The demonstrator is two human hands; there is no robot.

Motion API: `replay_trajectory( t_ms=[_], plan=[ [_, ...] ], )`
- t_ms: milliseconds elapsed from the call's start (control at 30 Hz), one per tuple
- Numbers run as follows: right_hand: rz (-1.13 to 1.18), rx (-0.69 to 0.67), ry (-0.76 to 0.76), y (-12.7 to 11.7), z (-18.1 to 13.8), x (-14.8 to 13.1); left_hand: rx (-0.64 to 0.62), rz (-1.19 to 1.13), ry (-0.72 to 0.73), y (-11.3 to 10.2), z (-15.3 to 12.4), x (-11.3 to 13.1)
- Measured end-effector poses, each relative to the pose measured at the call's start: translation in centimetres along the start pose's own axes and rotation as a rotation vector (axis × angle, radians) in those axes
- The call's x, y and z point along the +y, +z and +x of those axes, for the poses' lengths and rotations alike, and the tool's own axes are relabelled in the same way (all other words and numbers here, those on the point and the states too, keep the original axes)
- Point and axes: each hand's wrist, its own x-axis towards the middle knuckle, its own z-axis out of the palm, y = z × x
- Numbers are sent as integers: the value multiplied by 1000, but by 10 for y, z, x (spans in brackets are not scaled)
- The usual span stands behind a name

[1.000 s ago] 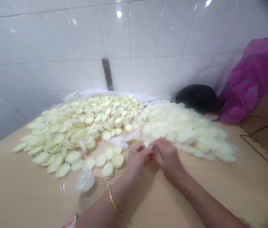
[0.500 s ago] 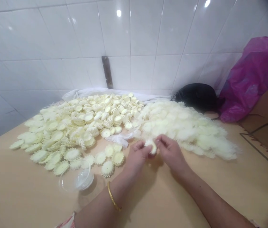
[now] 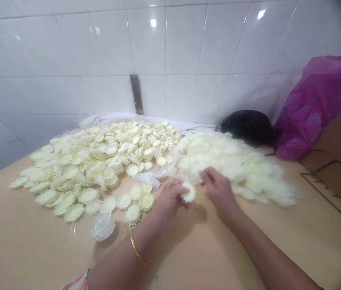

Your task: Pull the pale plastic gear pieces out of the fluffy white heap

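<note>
My left hand (image 3: 168, 202) is shut on a small frilled cream disc (image 3: 189, 192), pinching it at the fingertips above the tabletop. My right hand (image 3: 218, 188) is a short way to its right, with bunched fingertips at the edge of a fluffy heap of thin, pale frilled discs (image 3: 218, 165). Whether those fingers hold anything is hidden. To the left lies a large spread of thicker cream discs with toothed edges (image 3: 91, 161). A gold bangle (image 3: 135, 249) circles my left wrist.
A clear plastic cup (image 3: 102, 227) lies near my left forearm, and a white cloth (image 3: 149, 177) sits beneath the heaps on the light wooden table (image 3: 31, 237). A black bag (image 3: 245, 127), magenta plastic bag (image 3: 318, 110) and cardboard (image 3: 336, 141) stand along the white tiled wall (image 3: 182, 48).
My hands have drawn apart. The left has moved left with the frilled disc, now shown more fully, while the right has moved up toward the fluffy heap.
</note>
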Motion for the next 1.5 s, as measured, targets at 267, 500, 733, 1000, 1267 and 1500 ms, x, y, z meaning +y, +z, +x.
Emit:
replay_trajectory(
  t_ms=[267,500,733,1000,1267,1500],
  plan=[
    [-500,152,-147,-8,9,27,43,10,-5,2,-2,-2],
    [8,51,-76,-8,0,-5,27,111,65,1,-1,-4],
    [561,-348,205,1,-11,-27,72,166,131,0,-2,-7],
    [363,-237,74,1,-13,-26,57,414,194,4,-3,-3],
    [113,-37,-90,12,-17,-24,136,416,233,1,-1,-2],
    [343,-239,98,2,-10,-26,85,315,126,1,-1,3]
  ],
)
